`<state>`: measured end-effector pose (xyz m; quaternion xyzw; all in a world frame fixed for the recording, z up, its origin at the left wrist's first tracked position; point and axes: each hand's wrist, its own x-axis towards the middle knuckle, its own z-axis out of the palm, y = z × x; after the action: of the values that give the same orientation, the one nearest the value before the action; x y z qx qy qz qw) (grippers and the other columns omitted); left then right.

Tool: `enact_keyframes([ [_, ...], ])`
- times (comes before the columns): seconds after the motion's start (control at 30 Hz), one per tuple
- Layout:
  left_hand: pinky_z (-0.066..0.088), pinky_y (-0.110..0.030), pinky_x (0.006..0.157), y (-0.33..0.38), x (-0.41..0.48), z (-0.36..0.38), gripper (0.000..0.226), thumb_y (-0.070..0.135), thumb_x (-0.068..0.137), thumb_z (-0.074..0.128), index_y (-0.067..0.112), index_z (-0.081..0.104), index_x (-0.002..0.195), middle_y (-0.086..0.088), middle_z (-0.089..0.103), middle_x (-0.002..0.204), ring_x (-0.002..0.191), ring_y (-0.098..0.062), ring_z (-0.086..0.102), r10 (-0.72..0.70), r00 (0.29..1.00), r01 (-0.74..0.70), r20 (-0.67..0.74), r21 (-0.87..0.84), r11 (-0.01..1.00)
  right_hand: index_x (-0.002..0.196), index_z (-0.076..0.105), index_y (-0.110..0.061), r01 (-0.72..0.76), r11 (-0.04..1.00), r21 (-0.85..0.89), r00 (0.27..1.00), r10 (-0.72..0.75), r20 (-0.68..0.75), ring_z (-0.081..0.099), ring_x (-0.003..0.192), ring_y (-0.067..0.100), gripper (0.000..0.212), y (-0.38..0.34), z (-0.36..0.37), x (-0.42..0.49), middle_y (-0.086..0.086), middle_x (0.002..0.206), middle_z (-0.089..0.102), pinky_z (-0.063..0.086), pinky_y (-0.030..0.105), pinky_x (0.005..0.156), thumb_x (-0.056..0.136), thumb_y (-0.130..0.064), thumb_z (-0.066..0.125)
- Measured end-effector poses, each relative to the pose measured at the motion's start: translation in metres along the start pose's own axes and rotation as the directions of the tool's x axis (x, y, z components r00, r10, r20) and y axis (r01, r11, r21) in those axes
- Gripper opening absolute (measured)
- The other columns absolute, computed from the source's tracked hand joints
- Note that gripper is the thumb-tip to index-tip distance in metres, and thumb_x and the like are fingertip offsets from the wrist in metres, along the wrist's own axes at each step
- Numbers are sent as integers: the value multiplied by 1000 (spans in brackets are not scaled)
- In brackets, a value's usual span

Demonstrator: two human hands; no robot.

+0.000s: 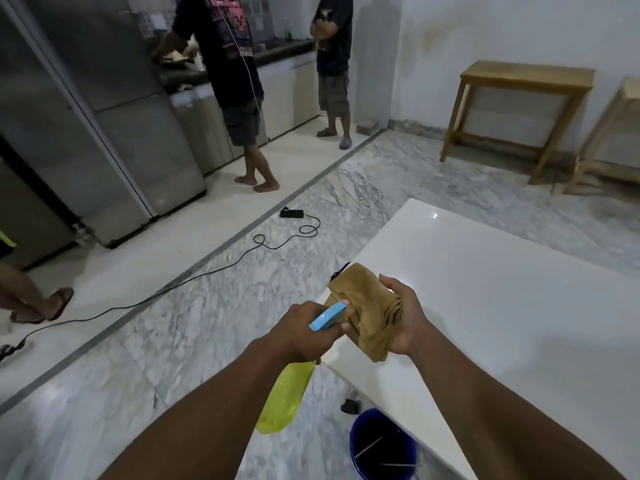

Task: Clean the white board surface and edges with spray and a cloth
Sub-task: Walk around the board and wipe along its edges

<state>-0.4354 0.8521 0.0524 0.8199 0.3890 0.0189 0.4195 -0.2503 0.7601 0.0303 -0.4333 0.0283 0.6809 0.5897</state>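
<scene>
A large glossy white board (502, 306) lies flat to my right, its near-left edge running under my hands. My left hand (304, 332) grips the neck of a spray bottle (284, 400) with a yellow-green body and a light blue trigger head (327, 317). The nozzle points at a bunched brown cloth (369, 313). My right hand (403, 315) holds that cloth over the board's left edge, fingers curled around it. A small black object (339, 270) pokes out behind the cloth.
A dark blue bucket (382, 445) stands on the marble floor beneath the board's near corner. A black cable and power adapter (292, 213) trail across the floor to the left. Two people stand at the kitchen counter (277, 53); another person's feet show far left. Wooden tables (519, 98) line the right wall.
</scene>
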Motion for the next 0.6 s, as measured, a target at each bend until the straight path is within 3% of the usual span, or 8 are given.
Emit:
enact_keyframes([
  [0.17, 65, -40, 66, 13, -67, 18, 41, 44, 96, 70, 8, 61, 78, -6, 64, 67, 61, -30, 79, -4, 999, 5, -51, 23, 1000, 122, 69, -4, -5, 999, -32, 1000, 5, 12, 58, 116, 37, 65, 29, -3, -48, 20, 138, 59, 36, 49, 112, 77, -50, 68],
  [0.27, 66, -45, 65, 19, -96, 30, 46, 45, 96, 71, 4, 62, 79, -6, 62, 65, 60, -31, 78, -30, 997, 30, -71, 5, 1000, 123, 69, -4, -33, 998, -49, 999, 34, 19, 57, 117, 37, 67, 43, -7, -68, 20, 137, 59, 35, 47, 112, 75, -51, 70],
  [0.37, 62, -37, 58, 24, -115, 43, 47, 46, 97, 69, 12, 57, 67, -6, 62, 61, 59, -32, 78, -69, 991, 69, -115, -4, 998, 123, 69, -3, -25, 997, -74, 1000, 26, 12, 60, 111, 36, 64, 49, -12, -75, 21, 128, 63, 36, 46, 112, 81, -51, 65],
  [0.43, 63, -40, 62, 24, -120, 52, 49, 50, 97, 67, 15, 55, 66, -9, 64, 63, 61, -33, 78, -122, 983, 126, -135, 21, 992, 120, 71, -4, -36, 992, -118, 999, 38, 13, 62, 105, 36, 59, 49, -17, -74, 21, 122, 66, 39, 47, 111, 84, -50, 62],
  [0.53, 65, -49, 75, 17, -125, 65, 49, 53, 96, 66, 13, 56, 70, -13, 66, 69, 68, -36, 78, -202, 970, 206, -132, 17, 978, 94, 79, -3, -70, 966, -250, 997, 60, -48, 69, 83, 32, 48, 42, -27, -67, 18, 97, 74, 53, 39, 87, 90, -46, 57],
  [0.6, 65, -53, 77, 9, -125, 74, 52, 54, 95, 66, 8, 57, 74, -11, 64, 69, 71, -38, 77, -223, 965, 222, -141, -21, 975, 86, 79, -5, -102, 925, -366, 993, 75, -87, 69, 71, 29, 46, 34, -35, -59, 15, 84, 73, 53, 35, 72, 92, -44, 55],
])
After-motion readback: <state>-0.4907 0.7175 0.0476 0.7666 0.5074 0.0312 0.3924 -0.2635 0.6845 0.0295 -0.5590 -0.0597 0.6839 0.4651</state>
